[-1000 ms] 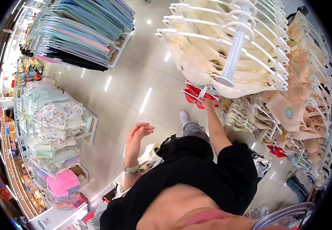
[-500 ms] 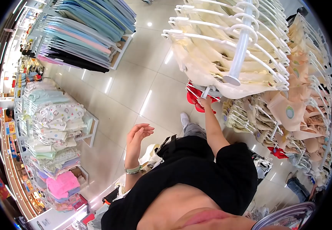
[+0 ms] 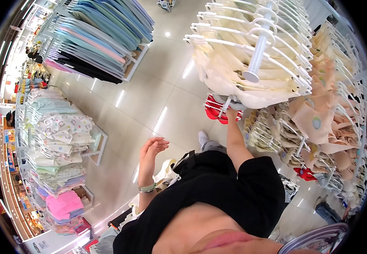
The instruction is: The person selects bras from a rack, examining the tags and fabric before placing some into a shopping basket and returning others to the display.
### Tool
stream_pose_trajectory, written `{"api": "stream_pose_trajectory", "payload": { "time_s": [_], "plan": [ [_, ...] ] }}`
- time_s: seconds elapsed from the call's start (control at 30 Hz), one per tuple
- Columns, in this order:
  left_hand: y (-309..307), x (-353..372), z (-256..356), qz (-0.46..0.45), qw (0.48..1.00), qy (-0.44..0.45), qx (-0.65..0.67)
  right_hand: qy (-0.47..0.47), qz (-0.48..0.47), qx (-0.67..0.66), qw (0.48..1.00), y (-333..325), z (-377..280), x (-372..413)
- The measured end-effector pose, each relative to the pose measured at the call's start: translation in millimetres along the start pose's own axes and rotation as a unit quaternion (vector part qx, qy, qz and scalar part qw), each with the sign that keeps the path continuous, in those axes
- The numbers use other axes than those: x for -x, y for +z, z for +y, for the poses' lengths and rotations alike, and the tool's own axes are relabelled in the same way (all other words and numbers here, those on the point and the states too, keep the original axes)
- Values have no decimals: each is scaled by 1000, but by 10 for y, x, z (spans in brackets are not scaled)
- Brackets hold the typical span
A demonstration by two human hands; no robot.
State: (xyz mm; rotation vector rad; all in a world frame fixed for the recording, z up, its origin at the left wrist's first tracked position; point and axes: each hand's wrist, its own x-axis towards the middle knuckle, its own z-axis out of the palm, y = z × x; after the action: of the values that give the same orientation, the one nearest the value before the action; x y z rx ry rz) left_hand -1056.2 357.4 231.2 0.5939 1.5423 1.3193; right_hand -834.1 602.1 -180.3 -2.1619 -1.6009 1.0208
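Note:
My left hand [image 3: 154, 148] is raised in front of my body, its fingers apart and nothing in it; a bracelet circles the wrist. Reaching forward, my right hand [image 3: 232, 114] is at the red garments [image 3: 215, 110] on white hangers, beside a short white rail arm [image 3: 224, 106]. Its fingers are mostly hidden, so their hold cannot be made out. Cream bras [image 3: 217, 72] on white hangers hang from a rail [image 3: 257, 55] just above that hand.
Peach garments [image 3: 315, 118] and small patterned ones [image 3: 264, 131] hang at the right. Racks of blue and black clothes [image 3: 107, 38] and printed clothes [image 3: 65, 129] stand on the left. Another person's leg [image 3: 328, 211] shows at the lower right.
The racks have shifted slightly in the view. My right hand is a little further right and higher by the red garments; my left hand has hardly moved.

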Motion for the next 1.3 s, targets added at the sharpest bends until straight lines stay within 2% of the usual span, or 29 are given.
{"api": "stream_pose_trajectory", "payload": {
  "time_s": [0.07, 0.1, 0.13, 0.17, 0.23, 0.3, 0.37, 0.4, 0.47, 0.5, 0.53, 0.57, 0.6, 0.7, 0.83, 0.97, 1.13, 1.17, 1.3],
  "plan": [
    [39, 8, -5, -1, 1000, 5, 1, 70, -96, -14, 993, -179, -24, 106],
    [58, -1, -26, -5, 1000, 7, 10, 130, -148, -95, 976, -372, -147, 265],
    [91, 2, -31, -10, 1000, 8, 17, 133, -207, -153, 957, -398, -158, 345],
    [144, -1, -5, -19, 999, 10, 24, 137, -286, -244, 916, -483, -128, 423],
    [256, -31, 55, -45, 998, 13, 29, 32, -353, -312, 882, -1375, -679, 1100],
    [406, -81, 111, -85, 996, 21, 28, -141, -373, -422, 814, -2238, -1024, 1609],
    [623, -105, 162, -121, 992, 34, 18, -315, -250, -463, 789, -3263, -1295, 2152],
    [725, -95, 170, -144, 988, 47, 12, -455, -140, -410, 778, -3828, -1404, 2418],
    [931, -107, 150, -183, 982, 37, -2, -634, 58, -410, 653, -4479, -1392, 2833],
    [1033, -96, 125, -209, 977, 44, -5, -641, 150, -486, 575, -4689, -1371, 3035],
    [1118, -73, 114, -223, 974, 35, -13, -683, 183, -485, 515, -4909, -1437, 3284],
    [1208, -58, 106, -255, 966, 41, -17, -707, 69, -467, 527, -5178, -1131, 3511],
    [1282, -25, 92, -286, 957, 46, -21, -639, -29, -461, 615, -5270, -1203, 3846],
    [1412, 71, 22, -323, 945, 54, -24, -682, -16, -417, 601, -5388, -1061, 4198],
    [1430, 230, -109, -328, 941, 75, -41, -698, 8, -410, 587, -5380, -829, 4435],
    [1331, 419, -293, -302, 949, 90, -26, -710, 9, -400, 579, -5346, -652, 4535],
    [1138, 655, -628, -242, 968, 53, 35, -715, 15, -392, 578, -5273, -453, 4627],
    [1115, 645, -791, -252, 964, 71, 56, -708, 12, -392, 588, -5241, -379, 4626],
    [1368, 802, -876, -244, 967, 57, 43, -695, 27, -391, 603, -5255, -108, 4647]
  ]
}}
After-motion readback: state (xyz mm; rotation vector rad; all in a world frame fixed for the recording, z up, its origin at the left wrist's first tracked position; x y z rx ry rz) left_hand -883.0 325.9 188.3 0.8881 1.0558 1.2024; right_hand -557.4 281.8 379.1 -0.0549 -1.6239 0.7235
